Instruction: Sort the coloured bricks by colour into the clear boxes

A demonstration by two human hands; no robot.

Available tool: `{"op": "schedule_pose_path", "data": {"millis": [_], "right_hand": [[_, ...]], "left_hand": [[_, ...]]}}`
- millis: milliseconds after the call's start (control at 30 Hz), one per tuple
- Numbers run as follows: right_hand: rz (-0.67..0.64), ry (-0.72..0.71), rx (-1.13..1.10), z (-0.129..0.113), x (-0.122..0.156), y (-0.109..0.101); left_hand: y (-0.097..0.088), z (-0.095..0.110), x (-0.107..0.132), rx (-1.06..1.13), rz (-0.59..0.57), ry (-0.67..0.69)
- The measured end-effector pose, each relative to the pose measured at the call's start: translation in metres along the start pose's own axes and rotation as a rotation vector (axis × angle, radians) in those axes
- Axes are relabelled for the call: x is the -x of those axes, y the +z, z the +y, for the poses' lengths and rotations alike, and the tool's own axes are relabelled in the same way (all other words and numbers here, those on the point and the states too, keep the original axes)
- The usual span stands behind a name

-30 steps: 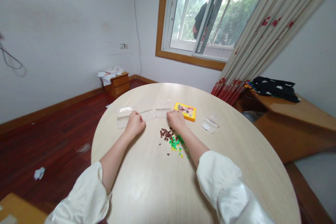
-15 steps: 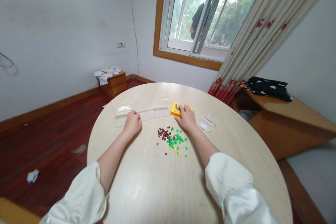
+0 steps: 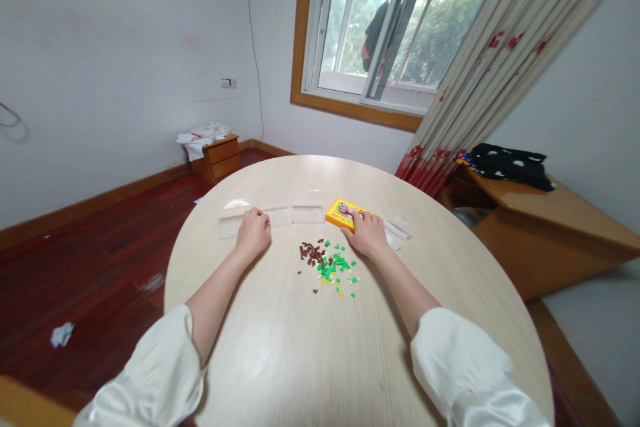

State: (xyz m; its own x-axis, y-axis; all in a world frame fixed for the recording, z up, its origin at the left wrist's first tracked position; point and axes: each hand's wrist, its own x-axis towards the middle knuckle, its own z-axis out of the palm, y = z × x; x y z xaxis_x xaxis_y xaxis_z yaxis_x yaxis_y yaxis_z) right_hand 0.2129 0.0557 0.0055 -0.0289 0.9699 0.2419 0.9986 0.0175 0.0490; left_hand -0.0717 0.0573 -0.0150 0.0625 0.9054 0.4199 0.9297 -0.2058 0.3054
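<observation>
My right hand [image 3: 369, 232] has its fingers and thumb around the right end of a flat yellow box [image 3: 339, 215], which lies on the table at a slant. Curled closed, my left hand [image 3: 254, 233] rests beside open clear plastic cases [image 3: 307, 213]; its fingertips are hidden, so anything in them cannot be made out. Another clear case [image 3: 230, 227] lies just left of that hand. Between my hands, nearer me, is a loose heap of tiny brown bricks [image 3: 313, 253], green bricks [image 3: 330, 268] and a few yellow ones.
The round pale table [image 3: 300, 360] fills the middle. A small clear case [image 3: 399, 235] lies partly behind my right hand. A wooden cabinet [image 3: 555, 233] with dark cloth on top stands at the right. Through the window a person in dark clothing [image 3: 374, 37] partly shows.
My right hand has moved right, and the yellow box has turned so its right end points nearer me. My left hand stays in about the same place.
</observation>
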Motion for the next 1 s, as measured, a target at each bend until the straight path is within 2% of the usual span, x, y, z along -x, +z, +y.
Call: {"op": "schedule_pose_path", "data": {"millis": [200,333,467,567,700,867,1000], "right_hand": [[-0.056,0.015,-0.117,0.025,-0.004,0.003],[0.004,-0.05,-0.177,0.038,-0.003,0.01],[0.032,-0.051,-0.193,0.045,0.001,0.012],[0.044,-0.024,-0.191,0.046,0.009,0.013],[0.168,0.046,-0.152,0.042,0.026,0.016],[0.267,0.142,-0.179,0.035,0.041,0.013],[0.326,0.212,-0.289,0.028,0.047,-0.003]], "left_hand": [[0.001,-0.001,0.0,0.037,-0.007,0.03],[0.002,-0.001,0.0,0.064,-0.005,0.061],[0.006,-0.003,-0.001,0.111,0.007,0.108],[0.01,-0.004,0.0,0.159,0.024,0.13],[0.01,0.001,0.001,0.224,0.094,0.127],[-0.006,0.017,0.004,0.373,0.163,0.128],[-0.019,0.031,0.008,0.625,0.167,0.11]]}}
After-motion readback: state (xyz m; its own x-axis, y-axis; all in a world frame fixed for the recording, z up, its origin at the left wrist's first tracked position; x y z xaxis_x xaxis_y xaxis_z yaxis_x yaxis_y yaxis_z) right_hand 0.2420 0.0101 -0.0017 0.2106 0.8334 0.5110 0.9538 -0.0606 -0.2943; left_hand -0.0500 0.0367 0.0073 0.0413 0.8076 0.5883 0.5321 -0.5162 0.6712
